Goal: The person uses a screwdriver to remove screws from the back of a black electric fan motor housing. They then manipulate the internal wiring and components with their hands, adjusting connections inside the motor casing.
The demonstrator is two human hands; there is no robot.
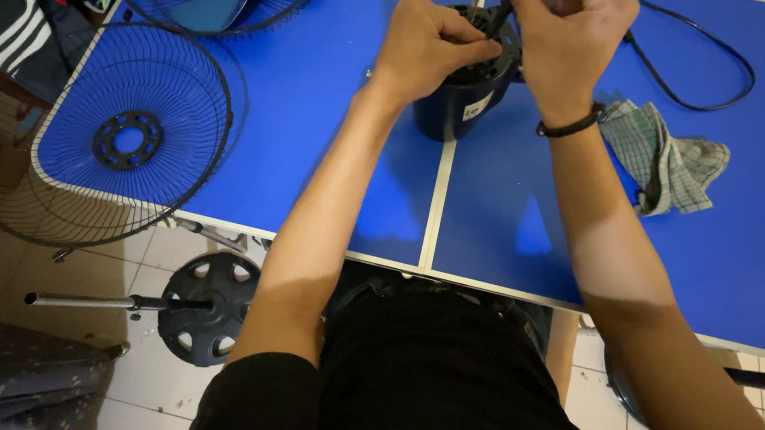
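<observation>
Two hands on dark fan motor housing (464, 97), upright on blue counter (316, 92) at centre seam. Left hand (428, 45) curled, gripping top. Right hand (568, 19) pinching small part above. Checked cloth (668, 158) near right; wire fan guard (127, 136) left.

Table top (318, 110) is bright blue with a white trim line down the middle. The motor housing (461, 107) looks dark navy with a black vented top, the cord (701, 58) is black, and so is the wristband (570, 125). The rag (668, 162) is a green-and-white check. Wire grille (122, 136) is black, the stand base (211, 306) is black too, and the floor tiles (142, 420) are off-white.
</observation>
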